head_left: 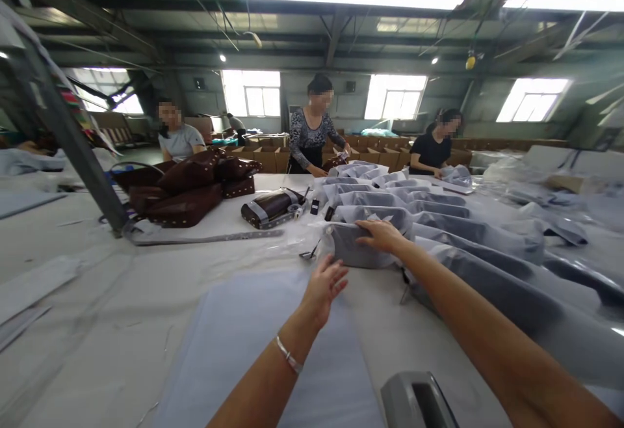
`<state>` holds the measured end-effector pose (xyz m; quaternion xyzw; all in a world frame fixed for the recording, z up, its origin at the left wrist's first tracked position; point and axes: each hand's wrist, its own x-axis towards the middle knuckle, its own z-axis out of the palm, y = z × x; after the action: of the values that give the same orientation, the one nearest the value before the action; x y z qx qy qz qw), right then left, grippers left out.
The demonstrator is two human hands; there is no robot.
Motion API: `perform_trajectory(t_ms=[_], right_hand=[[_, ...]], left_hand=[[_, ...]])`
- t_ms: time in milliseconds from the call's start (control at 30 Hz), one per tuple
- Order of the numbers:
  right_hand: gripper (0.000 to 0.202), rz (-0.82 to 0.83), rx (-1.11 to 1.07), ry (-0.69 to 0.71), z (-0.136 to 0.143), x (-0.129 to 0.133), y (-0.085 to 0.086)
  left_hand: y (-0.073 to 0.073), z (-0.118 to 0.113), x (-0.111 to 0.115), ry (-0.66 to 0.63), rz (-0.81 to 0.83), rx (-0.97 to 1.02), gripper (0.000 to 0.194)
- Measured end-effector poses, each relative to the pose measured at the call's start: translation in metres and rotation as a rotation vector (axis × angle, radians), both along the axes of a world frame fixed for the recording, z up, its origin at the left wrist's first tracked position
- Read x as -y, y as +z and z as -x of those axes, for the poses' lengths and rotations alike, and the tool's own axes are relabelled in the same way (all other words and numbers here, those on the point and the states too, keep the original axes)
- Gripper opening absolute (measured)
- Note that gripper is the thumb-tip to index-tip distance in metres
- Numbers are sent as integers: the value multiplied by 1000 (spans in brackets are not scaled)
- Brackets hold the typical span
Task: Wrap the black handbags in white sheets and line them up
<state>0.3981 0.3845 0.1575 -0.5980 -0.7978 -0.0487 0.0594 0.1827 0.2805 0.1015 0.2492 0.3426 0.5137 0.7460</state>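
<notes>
A handbag in translucent white wrapping (353,250) stands at the near left end of a group of similar wrapped bags (453,226). My right hand (383,236) reaches over to it, its outstretched fingers lying on the wrapping near the top edge. Just in front of that bag, my left hand (324,290) hovers with fingers apart and nothing in it. A dark tag (308,254) hangs out at the bag's left side. Beneath my left forearm lie large white sheets (244,337).
Brown studded bags (190,187) are piled at left by a slanted metal post (78,122). A dark bag with grey bands (273,207) lies mid-table. A grey tool-like object (414,402) sits at the near edge. Several people work across the table (112,298).
</notes>
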Motion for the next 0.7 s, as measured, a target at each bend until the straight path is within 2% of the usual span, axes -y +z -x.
perform_trajectory(t_ms=[67,167,267,400,467,567,633,700], right_hand=[[62,-4,19,-13,0,-10,-1],[42,7,59,-53,0,-17,-1],[29,23,98,-118,-11,-24,7],[35,53,131,-243,-40,-27,10],[48,29,132,-289,-49,-21,3],[61,-48,132,-294,-47,-6,-15],[64,-83,134,-269,-39,7,-26],[67,-105,129,-239,-30,22,-31]], left_hand=[[-14,10,12,-38,7,-52,46],[-31,31,35,-105,9,-162,41],[-38,53,58,-157,-8,-249,41],[-43,77,86,-197,-3,-306,49],[-50,87,101,-202,14,-341,56],[-63,100,126,-218,14,-386,62],[-69,111,147,-214,-46,-448,58],[-70,125,170,-161,-162,-612,46]])
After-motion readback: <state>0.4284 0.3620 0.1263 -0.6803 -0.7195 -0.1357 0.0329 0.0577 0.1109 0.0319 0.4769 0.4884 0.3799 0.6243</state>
